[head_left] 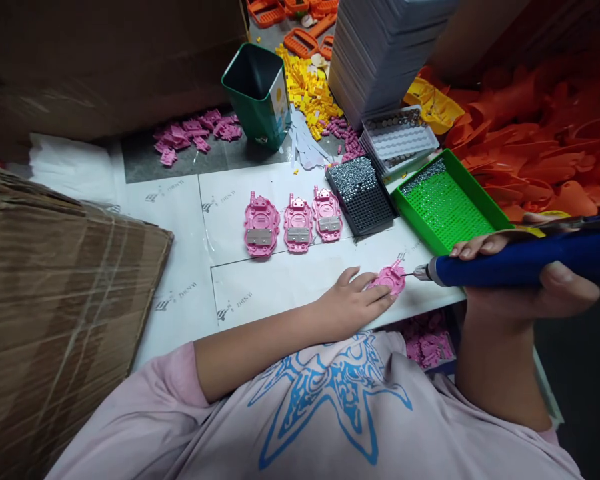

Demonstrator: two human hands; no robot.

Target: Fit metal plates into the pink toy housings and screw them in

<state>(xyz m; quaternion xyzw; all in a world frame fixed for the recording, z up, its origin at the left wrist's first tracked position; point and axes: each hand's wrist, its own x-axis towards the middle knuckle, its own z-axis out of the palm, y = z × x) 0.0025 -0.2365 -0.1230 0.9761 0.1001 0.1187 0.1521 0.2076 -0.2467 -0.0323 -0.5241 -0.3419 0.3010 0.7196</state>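
My right hand [525, 293] is wrapped around a blue electric screwdriver [510, 259], held level with its bit pointing left. The bit's tip meets the right edge of a pink plastic case half [391, 279] near the table's front edge. Over that case half lie the fingers of my left hand [357, 300], holding it against the table and hiding part of it. Three more pink case halves [261, 227], [298, 225], [327, 215] stand in a row farther back, each with a grey metal plate. Beside them is a black perforated tray [363, 197] partly filled with small screws.
A green tray [450, 200] with small metal pieces sits at right, before heaped orange parts [545, 140]. Behind are a white box [400, 137], a stack of pale sheets [375, 60], yellow pieces [307, 83] and a green bin [260, 100]. A cardboard box [65, 300] flanks the left.
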